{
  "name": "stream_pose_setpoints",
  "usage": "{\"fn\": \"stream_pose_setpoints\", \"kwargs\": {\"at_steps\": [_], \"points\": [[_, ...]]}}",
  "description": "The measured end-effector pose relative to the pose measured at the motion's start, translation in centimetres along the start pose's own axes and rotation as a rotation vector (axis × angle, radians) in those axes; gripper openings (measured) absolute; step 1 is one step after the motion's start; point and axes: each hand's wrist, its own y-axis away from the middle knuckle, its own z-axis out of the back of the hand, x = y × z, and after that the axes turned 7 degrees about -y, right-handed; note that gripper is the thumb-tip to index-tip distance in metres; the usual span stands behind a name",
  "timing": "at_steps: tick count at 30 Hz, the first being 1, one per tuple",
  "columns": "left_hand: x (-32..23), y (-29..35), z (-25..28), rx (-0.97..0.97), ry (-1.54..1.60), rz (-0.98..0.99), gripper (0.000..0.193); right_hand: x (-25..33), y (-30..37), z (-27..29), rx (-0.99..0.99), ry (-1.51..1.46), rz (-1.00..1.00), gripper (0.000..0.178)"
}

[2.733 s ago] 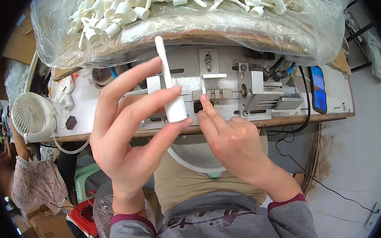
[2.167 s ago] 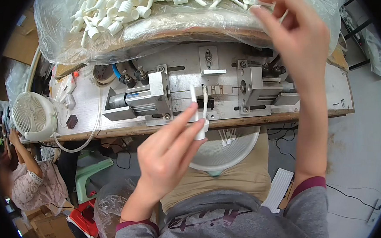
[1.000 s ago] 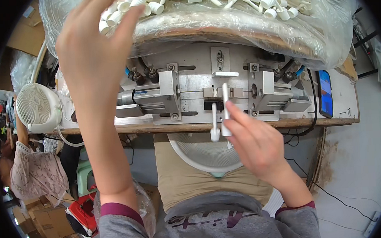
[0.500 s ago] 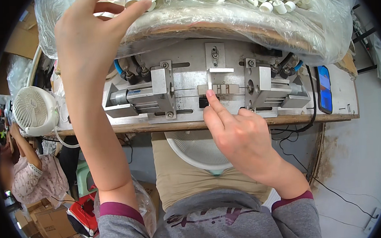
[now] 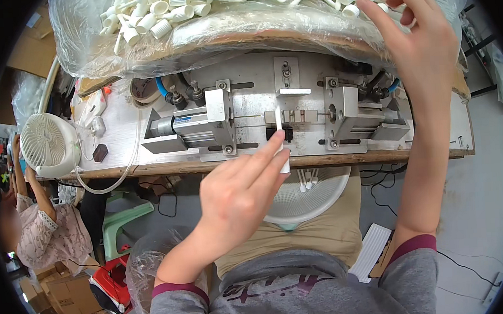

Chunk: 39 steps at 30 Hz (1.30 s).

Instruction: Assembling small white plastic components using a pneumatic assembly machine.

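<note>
My left hand (image 5: 236, 192) reaches in to the metal fixture in the middle of the bench. Its fingers hold a white plastic stick with a cap (image 5: 280, 119), which lies lengthwise over the fixture's small metal block (image 5: 298, 116) and points away from me. The cap end is partly covered by the fingers. My right hand (image 5: 423, 37) is raised over the right end of a pile of white capped sticks (image 5: 179, 13). Its thumb and forefinger are apart, and nothing shows between them.
Two pneumatic cylinders (image 5: 195, 126) (image 5: 361, 116) flank the block. Clear plastic sheeting (image 5: 244, 36) lies under the pile. A white mesh basket (image 5: 329, 201) at my lap holds a few capped sticks. A white fan (image 5: 46, 145) stands at left; a person (image 5: 46, 233) sits beyond it.
My right hand has left the fixture and moved up to the pile's right side. My left hand has come down from the pile to the fixture, with a capped stick. Sticks now show in the basket.
</note>
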Motion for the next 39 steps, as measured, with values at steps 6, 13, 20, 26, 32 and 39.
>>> {"fn": "stream_pose_setpoints", "kwargs": {"at_steps": [6,13,20,26,32,39], "points": [[0.0,-0.8,-1.9,0.006,-0.177,0.002,0.032,0.2,-0.6,-1.6,0.124,0.137,-0.067,0.034],[-0.1,-1.3,-1.9,0.032,-0.183,-0.015,0.032,-1.8,-0.6,-1.3,0.225,-0.065,-0.273,0.030],[-0.2,-2.3,-0.6,0.053,-0.148,-0.016,0.033,-5.2,0.4,-2.1,0.274,-0.273,-0.236,0.023],[0.3,-4.8,2.0,-0.071,0.086,0.022,0.038,-3.0,0.3,-1.9,0.039,-0.320,-0.133,0.022],[-0.2,-7.7,1.9,-0.439,0.337,0.016,0.042,2.9,2.8,1.3,0.515,-1.299,-0.673,0.020],[-0.5,-3.5,1.5,-0.301,0.337,0.058,0.037,1.6,3.7,0.1,0.267,-0.944,-0.440,0.024]]}}
